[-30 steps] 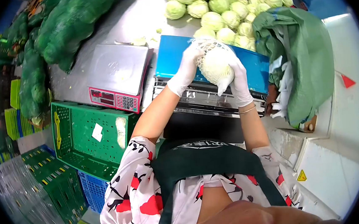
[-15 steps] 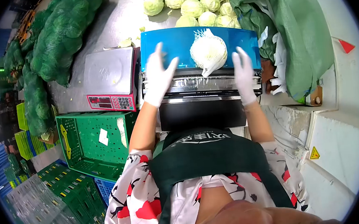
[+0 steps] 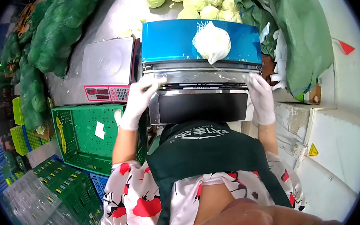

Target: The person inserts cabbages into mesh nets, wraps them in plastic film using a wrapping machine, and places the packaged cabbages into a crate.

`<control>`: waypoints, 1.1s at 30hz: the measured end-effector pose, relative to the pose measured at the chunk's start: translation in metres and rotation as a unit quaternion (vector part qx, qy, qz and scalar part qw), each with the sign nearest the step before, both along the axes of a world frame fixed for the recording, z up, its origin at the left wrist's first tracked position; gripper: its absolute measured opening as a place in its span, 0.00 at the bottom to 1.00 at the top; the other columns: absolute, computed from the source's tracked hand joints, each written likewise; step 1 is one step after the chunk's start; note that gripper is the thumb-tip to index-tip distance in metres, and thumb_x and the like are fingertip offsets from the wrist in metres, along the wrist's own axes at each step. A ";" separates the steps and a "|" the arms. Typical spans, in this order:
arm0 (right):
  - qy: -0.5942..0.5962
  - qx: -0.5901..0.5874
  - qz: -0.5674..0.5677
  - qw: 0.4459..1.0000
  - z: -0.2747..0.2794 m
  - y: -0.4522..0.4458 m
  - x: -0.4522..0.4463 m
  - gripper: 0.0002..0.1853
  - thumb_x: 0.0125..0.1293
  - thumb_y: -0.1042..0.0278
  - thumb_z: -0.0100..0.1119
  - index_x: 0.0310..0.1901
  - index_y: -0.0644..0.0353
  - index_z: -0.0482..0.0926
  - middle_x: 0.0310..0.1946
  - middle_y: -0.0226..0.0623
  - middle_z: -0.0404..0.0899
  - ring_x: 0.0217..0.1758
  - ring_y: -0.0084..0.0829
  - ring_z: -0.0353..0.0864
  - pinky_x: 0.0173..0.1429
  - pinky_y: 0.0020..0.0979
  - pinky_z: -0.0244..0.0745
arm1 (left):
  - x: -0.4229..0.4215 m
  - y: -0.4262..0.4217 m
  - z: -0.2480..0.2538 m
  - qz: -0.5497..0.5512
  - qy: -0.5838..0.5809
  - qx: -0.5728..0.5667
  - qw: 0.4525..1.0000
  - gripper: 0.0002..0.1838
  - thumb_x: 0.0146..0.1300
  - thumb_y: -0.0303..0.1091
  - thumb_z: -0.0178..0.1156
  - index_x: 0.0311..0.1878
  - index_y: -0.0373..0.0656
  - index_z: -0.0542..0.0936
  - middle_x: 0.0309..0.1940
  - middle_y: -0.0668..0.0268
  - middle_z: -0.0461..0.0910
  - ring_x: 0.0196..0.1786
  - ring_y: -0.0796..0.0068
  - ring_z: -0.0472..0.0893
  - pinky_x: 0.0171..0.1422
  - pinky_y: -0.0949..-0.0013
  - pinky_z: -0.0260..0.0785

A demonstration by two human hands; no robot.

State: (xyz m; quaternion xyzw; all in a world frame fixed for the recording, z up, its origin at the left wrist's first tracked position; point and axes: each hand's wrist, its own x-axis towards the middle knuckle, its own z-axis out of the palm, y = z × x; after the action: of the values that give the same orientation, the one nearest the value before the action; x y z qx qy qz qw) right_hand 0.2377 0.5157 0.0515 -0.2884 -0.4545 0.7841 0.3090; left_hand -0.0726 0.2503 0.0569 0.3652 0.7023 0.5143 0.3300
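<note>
A pale cabbage in a white net (image 3: 211,42) rests on the blue top of the wrapping machine (image 3: 164,42). Clear film (image 3: 211,75) shows as glossy streaks over the machine's metal front. My left hand (image 3: 140,99), in a white glove, pinches at the left end of the film, fingers closed. At the other end, my gloved right hand (image 3: 260,94) is closed on the film near the machine's right corner. Neither hand touches the cabbage.
A scale (image 3: 106,65) stands left of the machine, above a green crate (image 3: 87,147). Loose cabbages (image 3: 194,1) lie behind the machine. Green net bags (image 3: 58,37) are at the left, and a green sack (image 3: 305,35) is at the right.
Both hands let go of the netted cabbage, leaving it on the blue top. They then moved down and apart to the machine's front and closed on the film.
</note>
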 end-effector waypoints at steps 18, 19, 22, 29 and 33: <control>-0.181 0.209 0.248 0.928 -0.011 0.055 -0.123 0.46 0.56 0.57 0.74 0.70 0.70 0.60 0.63 0.45 0.72 0.67 0.32 0.70 0.72 0.33 0.64 | 0.000 0.161 -0.025 -0.127 -0.135 0.042 0.982 0.57 0.48 0.43 0.80 0.75 0.30 0.57 0.64 0.52 0.72 0.67 0.66 0.72 0.74 0.66 0.62; -0.190 0.181 0.258 0.930 0.004 0.035 -0.107 0.44 0.58 0.56 0.72 0.70 0.70 0.61 0.63 0.44 0.72 0.67 0.32 0.70 0.71 0.33 0.65 | 0.012 0.142 -0.015 -0.152 -0.141 0.022 0.978 0.53 0.51 0.40 0.78 0.74 0.31 0.58 0.65 0.53 0.72 0.67 0.67 0.71 0.74 0.66 0.62; -0.229 0.073 0.338 0.910 0.031 -0.025 -0.048 0.39 0.63 0.51 0.65 0.68 0.70 0.64 0.62 0.42 0.74 0.65 0.33 0.72 0.69 0.33 0.67 | 0.054 0.072 0.000 -0.240 -0.220 -0.050 0.944 0.46 0.56 0.37 0.75 0.73 0.32 0.62 0.65 0.56 0.72 0.67 0.70 0.71 0.74 0.65 0.62; -0.281 -0.245 0.390 0.842 -0.047 -0.074 -0.027 0.35 0.76 0.42 0.47 0.71 0.63 0.65 0.64 0.39 0.74 0.65 0.30 0.74 0.67 0.29 0.69 | 0.098 0.012 -0.059 -0.117 -0.551 -0.246 0.789 0.35 0.68 0.56 0.62 0.67 0.36 0.72 0.53 0.64 0.81 0.51 0.78 0.81 0.51 0.73 0.74; -0.247 -0.354 0.389 0.814 -0.067 -0.074 0.001 0.33 0.76 0.42 0.46 0.70 0.62 0.66 0.64 0.37 0.73 0.65 0.29 0.73 0.68 0.33 0.69 | 0.108 -0.010 -0.061 -0.103 -0.627 -0.187 0.749 0.37 0.70 0.54 0.59 0.72 0.36 0.65 0.61 0.59 0.77 0.61 0.72 0.77 0.64 0.69 0.70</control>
State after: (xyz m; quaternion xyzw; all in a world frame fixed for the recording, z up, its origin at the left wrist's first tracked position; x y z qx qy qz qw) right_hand 0.2389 0.4412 -0.0156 -0.3611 -0.2806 0.8482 -0.2674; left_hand 0.0351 0.2406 -0.0038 -0.0382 0.3783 0.4489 0.8087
